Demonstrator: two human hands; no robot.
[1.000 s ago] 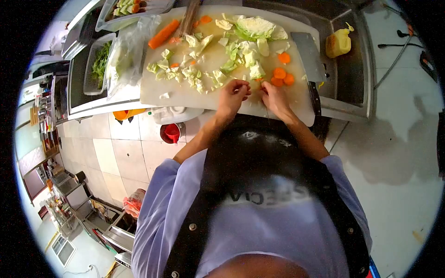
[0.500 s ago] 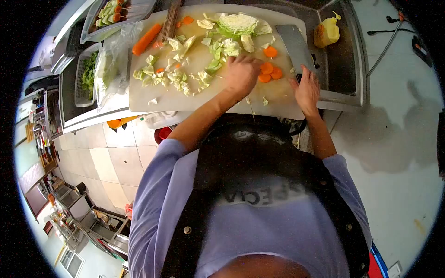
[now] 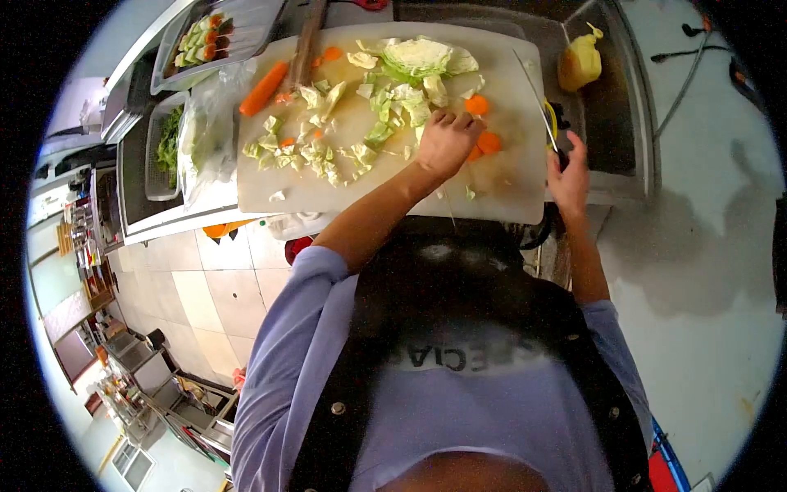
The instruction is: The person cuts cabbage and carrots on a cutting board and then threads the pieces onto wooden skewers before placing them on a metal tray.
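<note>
My left hand (image 3: 448, 146) is over the cutting board (image 3: 369, 193), its fingers curled down beside several orange carrot slices (image 3: 489, 143). The fingertips partly cover those slices, and what they grip, if anything, is hidden. In my right hand (image 3: 569, 176), at the board's right edge, is the dark handle of a cleaver (image 3: 534, 92). Its blade stands nearly on edge and points away from me. Cut cabbage pieces (image 3: 320, 156) are scattered left of my left hand. Behind them lies a larger cabbage chunk (image 3: 418, 59). A whole carrot (image 3: 264, 88) rests at the board's far left.
Wooden skewers (image 3: 307, 41) lie at the back of the board. On the left are a clear tub with vegetable skewers (image 3: 201, 39), a plastic bag (image 3: 209, 135) and a basket of greens (image 3: 170, 139). A yellow bottle (image 3: 580, 61) stands in the sink at right.
My right hand has closed around the cleaver's handle and turned the blade from flat to nearly on edge. My left hand has moved slightly right, over the carrot slices. The view has shifted slightly.
</note>
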